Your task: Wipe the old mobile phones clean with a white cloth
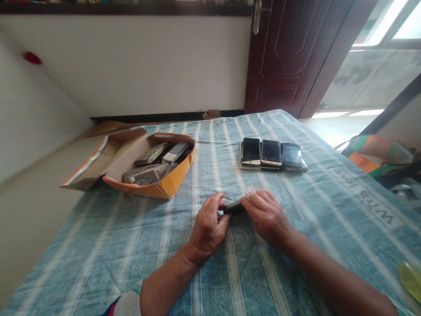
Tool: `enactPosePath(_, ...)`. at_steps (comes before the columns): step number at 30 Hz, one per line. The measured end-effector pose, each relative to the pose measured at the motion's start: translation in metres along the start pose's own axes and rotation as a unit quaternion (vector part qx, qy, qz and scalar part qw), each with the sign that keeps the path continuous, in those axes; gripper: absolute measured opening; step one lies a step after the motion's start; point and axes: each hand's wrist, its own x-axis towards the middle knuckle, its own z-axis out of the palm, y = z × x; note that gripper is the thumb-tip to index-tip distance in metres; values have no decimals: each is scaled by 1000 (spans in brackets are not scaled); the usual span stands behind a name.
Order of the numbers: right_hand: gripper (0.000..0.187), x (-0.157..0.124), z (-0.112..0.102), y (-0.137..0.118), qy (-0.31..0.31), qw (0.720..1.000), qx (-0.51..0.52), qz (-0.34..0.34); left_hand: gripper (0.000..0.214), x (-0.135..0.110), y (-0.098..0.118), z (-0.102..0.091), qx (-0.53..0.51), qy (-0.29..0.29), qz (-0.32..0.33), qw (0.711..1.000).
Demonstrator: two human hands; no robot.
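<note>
A dark phone (233,206) lies on the striped cloth between my two hands. My left hand (208,228) curls round its left end, fingers closed on it. My right hand (265,213) covers its right end, with a small pale cloth or wipe (250,191) showing under the fingers. Most of the phone is hidden by both hands. Farther back, a row of three phones (271,153) lies face up, stacked on others. An open orange cardboard box (154,188) at the left holds several more phones (154,163).
The blue and white striped cloth (296,245) covers the whole table. A dark red door (289,57) stands open at the back right. Coloured bags (378,153) sit past the right edge. A yellow-green object (410,278) shows at the lower right.
</note>
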Motion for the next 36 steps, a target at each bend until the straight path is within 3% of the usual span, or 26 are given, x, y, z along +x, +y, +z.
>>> enactPosePath(8,21,10,8,-22,33,996,-19,-76,39,0,0,1,22,8,22,999)
enactPosePath(13,21,15,10,-31,6,995,-6,-96,38,1,-1,1,30,14,27,999)
enactPosePath(22,29,5,11,0,29,999,-22,21,35,4,-2,0,6,-3,0,1000)
enactPosePath(25,37,-1,15,10,52,993,52,90,35,4,-2,1,3,-3,0,1000)
enactPosePath(30,47,-7,22,19,78,961,180,196,30,4,-3,2,24,1,17,1000)
enactPosePath(36,49,-6,19,20,25,969,110,219,22,7,-6,5,60,-8,47,997)
